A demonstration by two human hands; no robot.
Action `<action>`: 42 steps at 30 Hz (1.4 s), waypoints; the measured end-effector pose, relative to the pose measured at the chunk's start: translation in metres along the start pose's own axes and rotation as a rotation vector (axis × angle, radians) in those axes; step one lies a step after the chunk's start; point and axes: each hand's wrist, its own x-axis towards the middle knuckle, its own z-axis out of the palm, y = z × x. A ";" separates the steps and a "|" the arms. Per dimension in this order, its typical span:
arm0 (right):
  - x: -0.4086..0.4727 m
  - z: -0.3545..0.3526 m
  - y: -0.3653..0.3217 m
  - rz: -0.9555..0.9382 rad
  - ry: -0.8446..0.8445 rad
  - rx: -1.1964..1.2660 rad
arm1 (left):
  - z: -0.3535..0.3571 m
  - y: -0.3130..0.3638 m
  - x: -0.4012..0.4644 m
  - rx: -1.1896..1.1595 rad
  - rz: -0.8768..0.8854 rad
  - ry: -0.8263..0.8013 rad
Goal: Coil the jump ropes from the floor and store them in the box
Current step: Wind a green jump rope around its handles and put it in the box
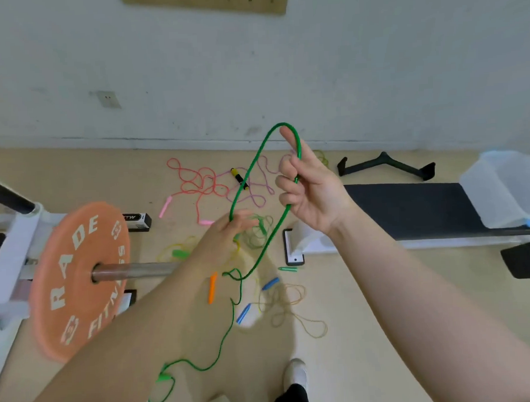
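Right hand (pixel 310 186) up high, palm in view, fingers curled round the green rope (pixel 242 188), index finger poking up through the top of a tall loop. Left hand (pixel 231 232) lower, blurred, fingers bent at the loop's bottom end; cannot tell whether gripping or just touching. Loop stretched between both hands, tail dropping below the left forearm, snaking down to a green handle (pixel 162 378) on the floor (pixel 367 287) near the feet.

Beyond the hands, more ropes loose on the floor: pink rope (pixel 196 181) tangled near the wall, purple rope (pixel 257 186) beside it, a yellow-and-black handle (pixel 239 178) among them. Closer in, an orange handle (pixel 212 287), two blue handles (pixel 243 313), a tan rope (pixel 292 309) in loose loops, a yellow rope (pixel 174 250) by the bar.

Clear box (pixel 506 187) sitting at far right on the end of a black bench (pixel 410 209), well apart from the ropes. Orange plate (pixel 79 279) on a barbell at left. Black V-handle (pixel 386 165) by the wall.
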 end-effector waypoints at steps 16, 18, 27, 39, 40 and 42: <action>-0.041 -0.061 -0.087 -0.214 0.525 -0.345 | 0.118 0.045 -0.040 -0.278 -0.135 -0.012; -0.055 -0.067 -0.073 -0.005 0.423 -0.617 | 0.132 0.064 -0.035 -0.492 -0.125 0.036; -0.096 -0.083 -0.028 0.146 -0.072 -0.699 | 0.155 0.117 -0.026 -0.766 -0.031 0.197; -0.105 -0.082 -0.045 0.070 0.005 -0.803 | 0.152 0.110 -0.033 -0.565 0.101 0.107; -0.106 -0.080 -0.047 0.064 0.039 -0.730 | 0.155 0.106 -0.035 -0.509 0.114 0.012; -0.105 -0.075 -0.053 0.029 0.115 -0.632 | 0.166 0.092 -0.040 -0.213 0.101 -0.141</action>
